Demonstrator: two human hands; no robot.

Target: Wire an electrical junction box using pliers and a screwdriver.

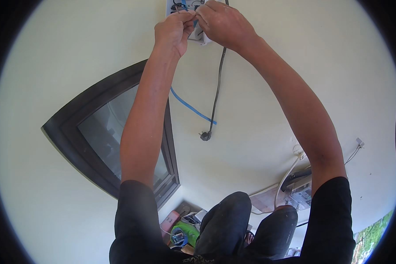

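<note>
A white open box (199, 40) on the cream wall holds black wires and blue parts at the top of the head view. My left hand (174, 31) is raised inside its lower left part, fingertips pinched at the wires. My right hand (224, 24) is beside it on the right, fingers closed and almost meeting the left fingertips. What the fingertips hold is too small to make out. A black cable (220, 75) hangs below the box to a black plug (205, 135). A blue tube or cable (189, 105) runs behind it.
A dark-framed window (66, 123) is at left. At lower right are a wall-mounted board (265, 199), a grey metal device (301, 196) and pale cable (282, 178). Assorted items, including a green bag (190, 231) and pink object (170, 220), lie below near my bent knees (224, 220).
</note>
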